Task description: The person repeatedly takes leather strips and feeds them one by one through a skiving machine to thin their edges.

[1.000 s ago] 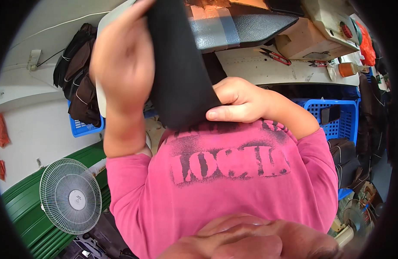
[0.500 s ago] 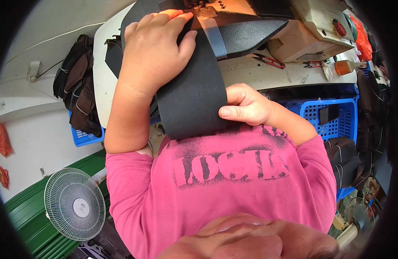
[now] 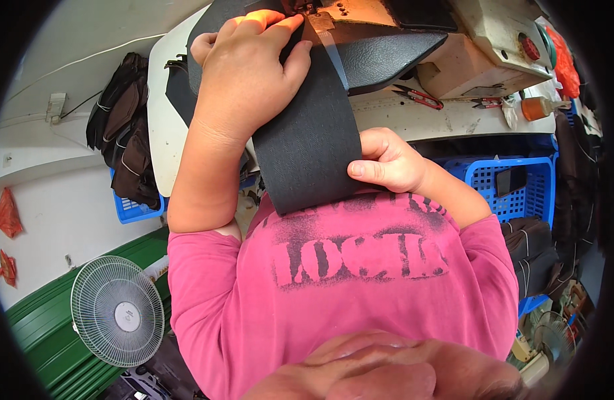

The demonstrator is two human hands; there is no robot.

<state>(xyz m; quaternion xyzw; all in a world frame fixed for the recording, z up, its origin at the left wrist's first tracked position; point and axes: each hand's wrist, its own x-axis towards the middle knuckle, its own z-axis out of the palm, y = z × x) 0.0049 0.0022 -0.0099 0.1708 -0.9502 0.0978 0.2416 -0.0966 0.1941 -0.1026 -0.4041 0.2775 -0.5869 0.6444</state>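
A wide black fabric-like piece hangs from the bed of a sewing machine down toward my chest, its lower part curving over. My left hand lies on its upper part with fingers stretched toward the lit needle area, where the fingertips touch the material. The thumb is spread to the right. At the right edge, my right hand grips the piece, thumb on top and the fingers partly hidden behind it. A shiny black leather-like part juts out to the right beside the needle area.
Red-handled thread snips and a small orange bottle lie on the white table. Blue baskets stand at the right and left. Dark bundled pieces hang at the left. A fan is lower left.
The black piece has shifted slightly to the right, and both hands with it. My left fingertips stay close to the needle area, and my right grip has not changed.
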